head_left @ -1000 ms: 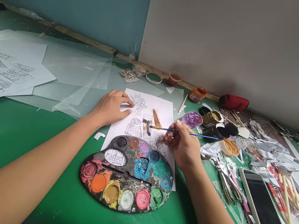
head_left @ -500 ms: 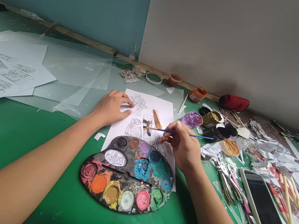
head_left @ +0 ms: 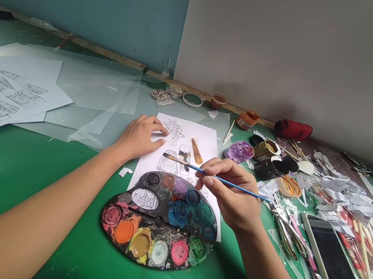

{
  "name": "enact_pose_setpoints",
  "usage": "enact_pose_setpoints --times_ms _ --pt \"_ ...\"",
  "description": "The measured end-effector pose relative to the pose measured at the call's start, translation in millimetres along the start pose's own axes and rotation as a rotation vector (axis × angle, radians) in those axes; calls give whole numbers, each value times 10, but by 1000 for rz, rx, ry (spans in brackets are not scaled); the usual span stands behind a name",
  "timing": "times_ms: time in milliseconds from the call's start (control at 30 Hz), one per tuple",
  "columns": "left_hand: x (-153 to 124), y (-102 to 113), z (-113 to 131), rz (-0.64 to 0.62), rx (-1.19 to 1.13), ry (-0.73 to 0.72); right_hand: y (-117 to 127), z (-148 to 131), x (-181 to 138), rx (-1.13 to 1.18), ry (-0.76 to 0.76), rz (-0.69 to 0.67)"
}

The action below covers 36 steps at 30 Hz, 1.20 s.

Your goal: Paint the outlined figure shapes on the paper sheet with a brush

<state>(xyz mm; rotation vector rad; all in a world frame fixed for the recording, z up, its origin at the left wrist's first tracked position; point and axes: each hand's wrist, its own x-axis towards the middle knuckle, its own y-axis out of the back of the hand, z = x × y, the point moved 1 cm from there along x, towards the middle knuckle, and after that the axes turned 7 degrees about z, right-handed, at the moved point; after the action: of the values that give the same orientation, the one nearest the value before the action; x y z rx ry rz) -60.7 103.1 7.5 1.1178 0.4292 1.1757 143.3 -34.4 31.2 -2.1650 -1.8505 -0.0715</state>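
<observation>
My left hand (head_left: 144,137) lies with its fingers spread on the upper left edge of a white sheet of line drawings (head_left: 201,134). Between the fingers and thumb of my right hand (head_left: 231,188) is a thin blue paintbrush (head_left: 235,185), its bristles pointing left above the sheet. One narrow drawn shape (head_left: 196,151) is painted golden brown, and the shape beside it carries dark and gold patches. A black paint palette (head_left: 161,220) with several coloured wells covers the lower part of the sheet.
Open paint jars, among them a purple one (head_left: 239,151) and an orange one (head_left: 247,119), stand on the right. Pliers (head_left: 286,232), a phone (head_left: 336,266) and paper scraps lie beyond my right arm. Printed sheets (head_left: 18,91) and clear plastic sheets (head_left: 95,85) spread at the left.
My right hand has lifted the paintbrush off the painted shape and turned, and the brush tip now sits further left. My left hand stays in place on the sheet.
</observation>
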Motion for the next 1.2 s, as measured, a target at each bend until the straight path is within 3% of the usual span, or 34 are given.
enact_pose_setpoints --times_ms 233,433,600,767,1200 --pt "2 -7 -4 -12 0 5 94 -32 74 -108 112 177" --pt "9 -6 4 -6 8 12 209 106 144 -155 218 271" --pt "10 -12 -5 2 4 11 260 265 181 -254 163 343" --pt "9 -13 -10 0 2 8 260 317 223 -170 77 419" --pt "2 -1 -14 -6 7 8 292 321 235 -83 -39 441"
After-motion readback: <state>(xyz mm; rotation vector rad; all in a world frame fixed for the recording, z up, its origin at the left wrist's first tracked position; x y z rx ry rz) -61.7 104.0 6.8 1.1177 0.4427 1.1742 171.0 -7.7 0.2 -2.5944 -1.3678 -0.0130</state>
